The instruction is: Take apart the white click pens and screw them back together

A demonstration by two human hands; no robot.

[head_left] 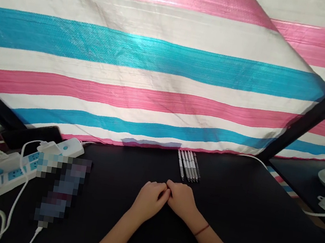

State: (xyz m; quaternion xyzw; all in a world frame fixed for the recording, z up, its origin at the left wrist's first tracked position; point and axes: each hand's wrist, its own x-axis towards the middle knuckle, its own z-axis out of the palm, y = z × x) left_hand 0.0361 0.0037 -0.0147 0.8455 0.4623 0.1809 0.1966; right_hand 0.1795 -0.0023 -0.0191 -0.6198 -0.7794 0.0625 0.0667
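My left hand (150, 201) rests on the black table with its fingers curled in and its thumb against the forefinger. Knuckle to knuckle with it, my right hand (181, 199) is also closed, and a thin dark red cord circles its wrist. I see nothing held in either hand, though the palms are hidden. Just beyond the right hand lies a row of several slim pens (188, 166), side by side, most with white and grey barrels. The rightmost pen (196, 168) is dark. Neither hand touches the pens.
A white power strip (73, 147) with plugs and cables runs along the table's left side. Near it lie a blurred-out phone-like object (61, 192) on a white cable and a black device (32, 136). Striped sheeting (160, 59) hangs behind; a black post (312, 108) slants at right.
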